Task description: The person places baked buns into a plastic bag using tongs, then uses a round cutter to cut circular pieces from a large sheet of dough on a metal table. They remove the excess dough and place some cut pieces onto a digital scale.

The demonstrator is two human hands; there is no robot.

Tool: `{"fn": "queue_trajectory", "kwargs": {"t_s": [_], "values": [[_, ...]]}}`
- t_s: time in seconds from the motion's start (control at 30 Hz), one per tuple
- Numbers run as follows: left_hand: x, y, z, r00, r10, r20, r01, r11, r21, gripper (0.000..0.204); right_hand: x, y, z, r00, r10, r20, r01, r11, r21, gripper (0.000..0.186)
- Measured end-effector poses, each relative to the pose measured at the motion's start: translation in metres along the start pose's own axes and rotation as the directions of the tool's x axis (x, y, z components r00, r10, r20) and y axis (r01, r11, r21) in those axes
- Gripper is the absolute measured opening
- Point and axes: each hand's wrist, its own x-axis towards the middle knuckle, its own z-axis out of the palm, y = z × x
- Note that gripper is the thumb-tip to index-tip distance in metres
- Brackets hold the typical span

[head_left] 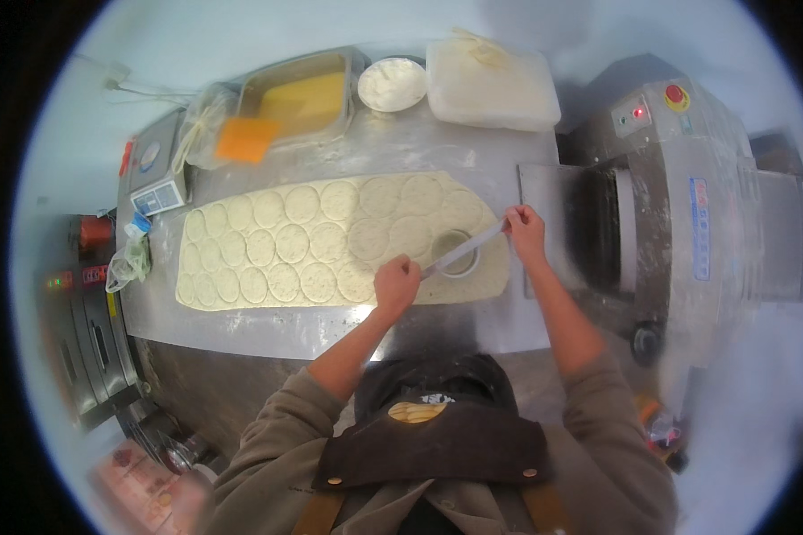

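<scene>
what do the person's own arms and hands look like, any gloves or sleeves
The left hand and right hand are bare, with no gloves, and no watch shows at either wrist. Loose grey-brown sleeves cover the upper parts of the arms and end well short of the wrists, leaving forearms uncovered.

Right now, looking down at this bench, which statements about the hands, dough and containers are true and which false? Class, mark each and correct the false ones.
1. The left hand and right hand grip one pale strip. True.
2. The ring lies off the dough sheet. False: it sits on the sheet.
3. Many round outlines mark the sheet. True.
4. The white bowl stands left of the yellow-filled tray. False: it stands right of it.
</scene>
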Motion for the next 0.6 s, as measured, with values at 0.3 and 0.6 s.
{"fn": "queue_trajectory", "kwargs": {"t_s": [0.3,0.6], "values": [[0.002,0.002,-0.002,1.0,-0.002,-0.007,0.002,1.0,-0.019,0.027,0.0,0.004,0.002,0.996,0.077,-0.043,-0.078,0.997,-0.017,0.016],[0.007,-0.003,-0.003,0.999,0.032,-0.032,-0.032,0.999,-0.017,0.028,0.002,0.012,0.001,0.996,0.072,-0.049,-0.073,0.997,-0.023,0.016]]}}
